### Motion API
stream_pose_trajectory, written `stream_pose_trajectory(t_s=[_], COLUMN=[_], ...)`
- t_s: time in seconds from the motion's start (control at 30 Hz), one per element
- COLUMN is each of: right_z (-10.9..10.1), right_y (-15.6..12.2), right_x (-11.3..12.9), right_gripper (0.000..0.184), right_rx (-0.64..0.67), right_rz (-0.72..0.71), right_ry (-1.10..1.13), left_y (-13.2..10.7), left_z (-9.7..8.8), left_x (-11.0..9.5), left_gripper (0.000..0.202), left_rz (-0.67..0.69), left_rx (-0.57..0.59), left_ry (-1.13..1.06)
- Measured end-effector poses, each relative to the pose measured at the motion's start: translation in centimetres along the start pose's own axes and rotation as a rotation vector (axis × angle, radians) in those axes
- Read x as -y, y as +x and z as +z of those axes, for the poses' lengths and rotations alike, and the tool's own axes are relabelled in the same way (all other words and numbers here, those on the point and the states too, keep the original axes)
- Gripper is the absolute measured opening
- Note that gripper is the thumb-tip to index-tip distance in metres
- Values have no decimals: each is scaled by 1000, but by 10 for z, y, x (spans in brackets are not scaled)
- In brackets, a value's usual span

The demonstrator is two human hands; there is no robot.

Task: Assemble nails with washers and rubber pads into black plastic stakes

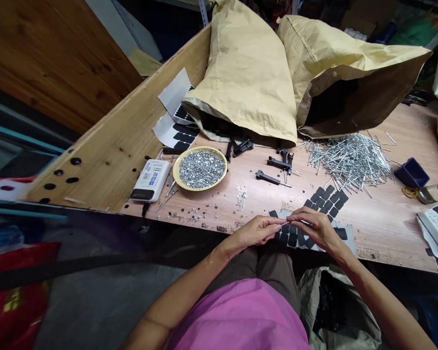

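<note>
A thin silvery pin [294,222], level, pinched between both hands over the black pads [295,238].

- Two hands are mine: my left hand [257,231] and my right hand [314,226], fingertips meeting over the desk [383,228].
- Two big brown paper sacks: one [246,73] lying shut side up, one [346,73] gaping open.
- One yellow dish [200,169], full of small silver bits beyond counting.
- One heap of metal pins [350,158], far too many to count.
- One white box [151,181] left of the dish.
- One blue tray [411,173].
- One sheet of black pads [330,201] before me, pads too many to count.
</note>
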State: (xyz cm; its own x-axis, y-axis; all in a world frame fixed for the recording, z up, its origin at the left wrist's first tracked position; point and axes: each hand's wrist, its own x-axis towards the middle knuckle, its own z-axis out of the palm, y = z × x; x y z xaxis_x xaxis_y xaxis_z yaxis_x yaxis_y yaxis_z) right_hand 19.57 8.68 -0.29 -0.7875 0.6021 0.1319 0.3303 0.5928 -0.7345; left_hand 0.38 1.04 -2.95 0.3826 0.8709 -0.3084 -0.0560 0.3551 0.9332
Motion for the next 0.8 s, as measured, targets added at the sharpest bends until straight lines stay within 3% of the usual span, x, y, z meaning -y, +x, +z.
stream_pose_trajectory(t_s=[0.13,0.23,0.37,0.6,0.8], right_z=[11,19,24,25,28], right_y=[-6,-10,-11,-10,-11], right_x=[-1,-4,-7,-9,-10], right_gripper=[28,26,25,26,27], right_rx=[-125,-169,-156,-126,-151], right_rz=[-49,-64,-62,-93,-110], right_ry=[-133,-175,-205,-231,-283], left_y=[1,0,-2,0,2], left_z=[10,12,9,7,8], left_x=[5,8,13,27,29], left_gripper=[33,32,29,31,32], left_rz=[211,239,241,376,393], left_rx=[-241,-288,-258,-311,-336], left_ry=[457,717,765,846,902])
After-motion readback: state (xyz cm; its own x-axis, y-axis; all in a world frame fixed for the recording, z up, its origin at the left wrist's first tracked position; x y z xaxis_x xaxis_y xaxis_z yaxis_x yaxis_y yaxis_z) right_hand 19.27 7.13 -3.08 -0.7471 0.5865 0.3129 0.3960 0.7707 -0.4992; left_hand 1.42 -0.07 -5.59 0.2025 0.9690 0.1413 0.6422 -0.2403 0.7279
